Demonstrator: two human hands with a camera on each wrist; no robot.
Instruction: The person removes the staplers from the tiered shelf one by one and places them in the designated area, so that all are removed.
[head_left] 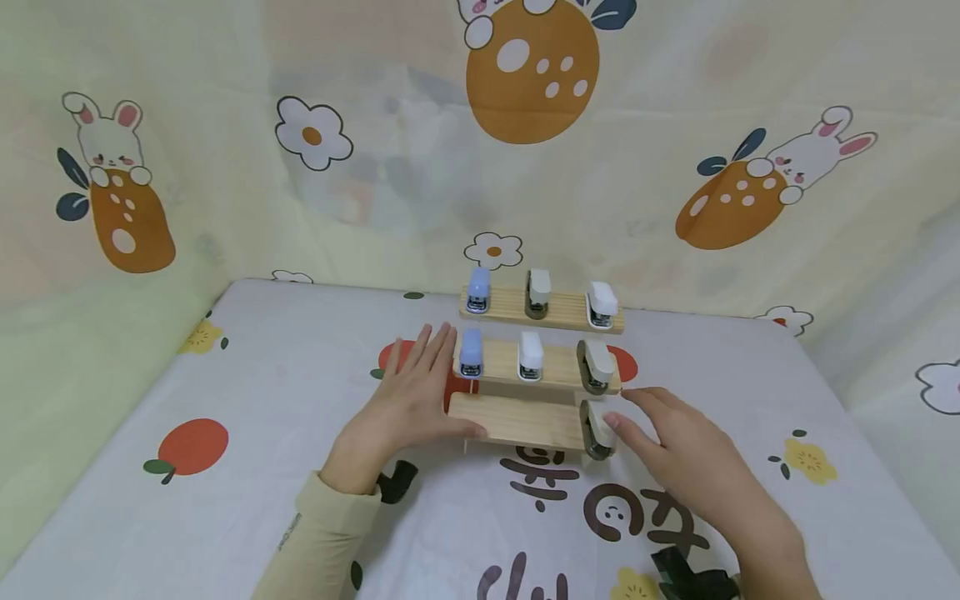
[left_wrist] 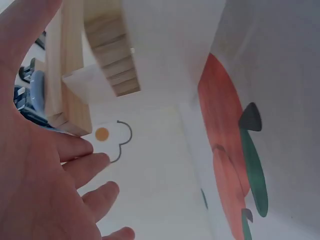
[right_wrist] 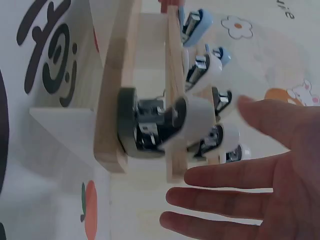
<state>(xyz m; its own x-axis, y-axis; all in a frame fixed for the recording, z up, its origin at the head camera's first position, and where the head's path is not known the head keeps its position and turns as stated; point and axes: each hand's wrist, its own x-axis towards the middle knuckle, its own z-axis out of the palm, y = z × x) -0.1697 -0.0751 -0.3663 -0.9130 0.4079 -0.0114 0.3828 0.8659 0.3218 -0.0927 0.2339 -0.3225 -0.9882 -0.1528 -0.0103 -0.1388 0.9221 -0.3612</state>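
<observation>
A tiered wooden rack (head_left: 517, 417) bears several small staplers. On its front board, at the right end, stands a grey-and-white stapler (head_left: 597, 429). My right hand (head_left: 686, 450) is beside that stapler, fingers extended; in the right wrist view the thumb is apart from it. My left hand (head_left: 412, 400) is at the rack's left end, fingers straight and thumb over the front board's left corner. The middle board holds a blue stapler (head_left: 471, 352), a white stapler (head_left: 530, 356) and another grey-and-white stapler (head_left: 596, 367).
Behind, the top board (head_left: 501, 306) carries a blue stapler (head_left: 478, 290), a grey-and-white stapler (head_left: 537, 293) and a white stapler (head_left: 602, 305). Pale panels (right_wrist: 65, 125) support the boards. A printed cloth (head_left: 285, 400) covers the table, and a patterned curtain (head_left: 390, 192) hangs behind.
</observation>
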